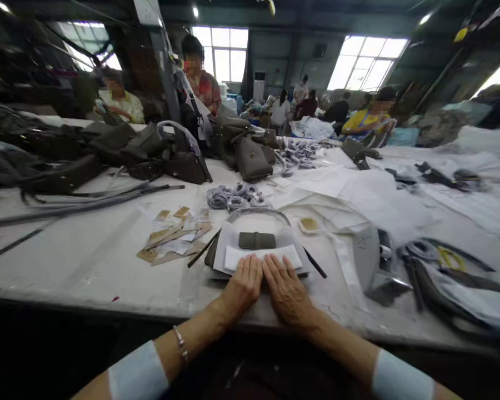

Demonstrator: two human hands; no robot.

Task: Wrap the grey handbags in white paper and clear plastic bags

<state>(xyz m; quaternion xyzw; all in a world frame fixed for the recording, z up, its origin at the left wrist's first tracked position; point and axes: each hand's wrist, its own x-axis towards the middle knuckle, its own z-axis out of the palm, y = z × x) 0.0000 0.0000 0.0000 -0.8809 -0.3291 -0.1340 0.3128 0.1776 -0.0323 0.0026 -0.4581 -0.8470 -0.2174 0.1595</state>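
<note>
Both my hands lie flat, side by side, on a folded strip of white paper (294, 258). My left hand (244, 283) has its fingers stretched out over the strip's near edge. My right hand (286, 286) mirrors it, fingertips on the paper, palm down. Beneath the strip is a white sheet (223, 240) laid over a dark handbag (210, 256), whose wrapped handle (270, 211) arcs beyond it. A small grey-brown flap piece (257, 240) shows on the sheet just past the strip. Dark straps (315, 263) stick out at both sides of the bag.
Coiled wrapped handles (237, 195) lie beyond the bag. Scraps of brown card (175, 236) are to the left, and a small dish (309, 224) and a tape dispenser (385, 261) to the right. Several dark bags (252, 158) crowd the table's far side, where other people work.
</note>
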